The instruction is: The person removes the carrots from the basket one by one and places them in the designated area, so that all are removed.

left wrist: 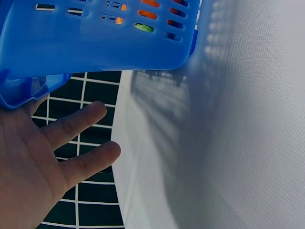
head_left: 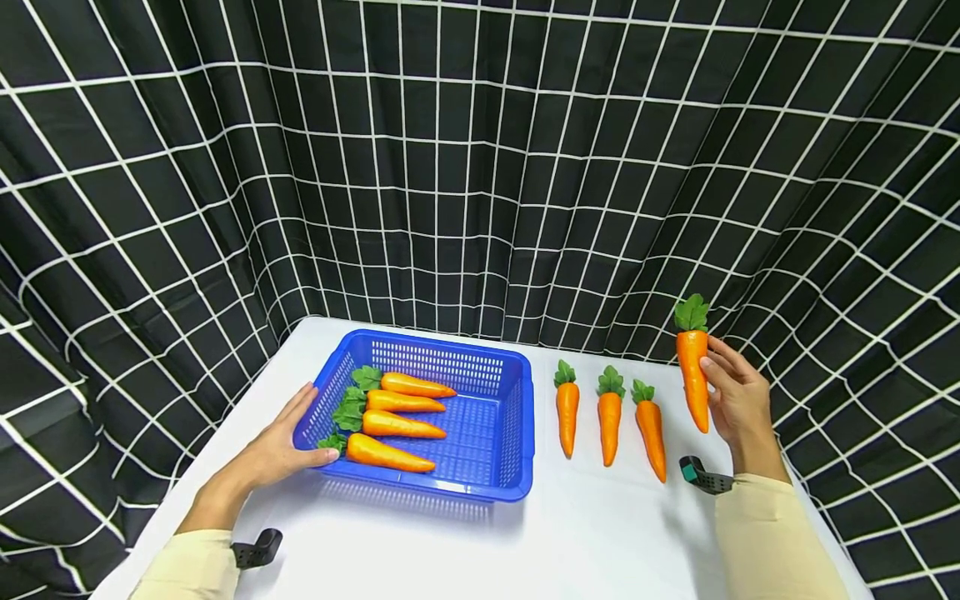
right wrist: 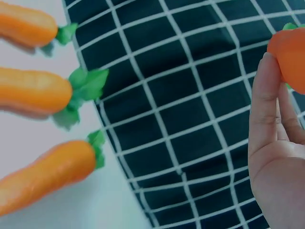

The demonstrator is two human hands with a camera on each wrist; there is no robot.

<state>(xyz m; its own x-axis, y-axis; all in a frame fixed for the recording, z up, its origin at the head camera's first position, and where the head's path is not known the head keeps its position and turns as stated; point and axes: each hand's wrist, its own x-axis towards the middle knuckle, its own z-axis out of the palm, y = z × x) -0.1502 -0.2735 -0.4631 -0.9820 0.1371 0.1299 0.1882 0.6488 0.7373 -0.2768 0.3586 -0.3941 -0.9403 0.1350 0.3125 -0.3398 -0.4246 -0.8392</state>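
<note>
My right hand (head_left: 738, 400) pinches an orange carrot (head_left: 693, 367) with a green leafy top, holding it upright above the table's right side. In the right wrist view, part of this carrot (right wrist: 291, 59) shows at the fingertips. My left hand (head_left: 277, 450) rests at the left front corner of a blue plastic basket (head_left: 517, 417), its thumb by the front rim. Two straight, spread fingers show below the basket rim (left wrist: 95, 52) in the left wrist view. Several carrots (head_left: 405, 423) lie side by side in the basket, leaves to the left.
Three carrots (head_left: 610, 425) lie in a row on the white table (head_left: 585, 533), between the basket and my right hand, tops toward the back. A black curtain (head_left: 480, 167) with a white grid surrounds the table's back and sides.
</note>
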